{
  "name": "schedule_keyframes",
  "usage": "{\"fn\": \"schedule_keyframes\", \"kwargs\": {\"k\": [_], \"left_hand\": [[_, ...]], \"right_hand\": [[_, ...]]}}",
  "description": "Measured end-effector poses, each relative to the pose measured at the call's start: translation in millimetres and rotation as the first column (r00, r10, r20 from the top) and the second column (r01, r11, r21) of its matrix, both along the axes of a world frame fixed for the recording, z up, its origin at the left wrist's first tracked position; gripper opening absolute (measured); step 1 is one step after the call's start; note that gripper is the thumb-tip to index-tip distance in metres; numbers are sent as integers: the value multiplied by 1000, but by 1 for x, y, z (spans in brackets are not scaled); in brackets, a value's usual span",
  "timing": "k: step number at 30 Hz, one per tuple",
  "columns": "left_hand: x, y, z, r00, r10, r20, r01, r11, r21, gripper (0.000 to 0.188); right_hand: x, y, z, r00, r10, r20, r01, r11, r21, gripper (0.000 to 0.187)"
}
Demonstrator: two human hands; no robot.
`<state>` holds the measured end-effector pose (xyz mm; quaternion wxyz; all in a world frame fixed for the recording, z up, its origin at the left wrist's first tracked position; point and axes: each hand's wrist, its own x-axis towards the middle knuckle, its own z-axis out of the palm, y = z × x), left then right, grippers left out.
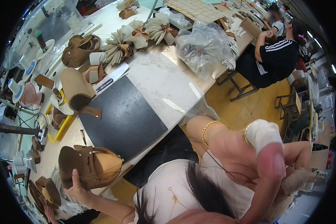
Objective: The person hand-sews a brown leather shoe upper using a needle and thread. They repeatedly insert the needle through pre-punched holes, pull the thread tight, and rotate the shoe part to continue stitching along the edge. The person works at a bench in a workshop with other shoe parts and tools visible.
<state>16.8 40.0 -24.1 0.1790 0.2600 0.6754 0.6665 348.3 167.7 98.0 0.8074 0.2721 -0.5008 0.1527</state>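
Observation:
At the table's near left edge, my left hand [80, 191] grips a brown suede shoe upper [76, 164] with a strap across it and a tan inside. The thumb lies on its outer face, and the other fingers are mostly hidden underneath. My right hand [263, 156] is raised at the right, large and close, with white wrapping on a finger. Its fingers are bent in, and a thin brown thread [227, 171] runs into it. A black mat [123, 115] lies just beyond the shoe upper, with a small brown leather piece [90, 112] on its left edge.
A pen [83, 137] lies left of the mat. Beyond stand a curved brown block [76, 89], bundles of pale and brown pieces [117, 49], thread spools [16, 89] and a clear plastic bag [203, 46]. Another person [276, 56] sits at the far right.

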Motion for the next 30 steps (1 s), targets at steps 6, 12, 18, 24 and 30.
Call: {"fn": "schedule_keyframes", "kwargs": {"k": [6, 12, 18, 24, 30], "left_hand": [[20, 17, -5, 998, -54, 37, 55, 998, -36, 41], [18, 15, -10, 996, -61, 58, 63, 997, -37, 41], [27, 23, -13, 988, -93, 125, 96, 995, -13, 42], [32, 30, -17, 985, -39, 167, 47, 998, -45, 42], [33, 32, -17, 971, -174, 165, 173, 985, 19, 39]], "right_hand": [[21, -8, -10, 987, 59, 147, -62, 998, 15, 23], [9, -7, -15, 973, -230, 12, 231, 972, -51, 26], [5, -14, -16, 980, 141, -143, -125, 985, 118, 28], [16, -1, -21, 926, 356, 121, -368, 925, 95, 23], [14, 4, -20, 822, 549, 149, -567, 811, 144, 20]]}}
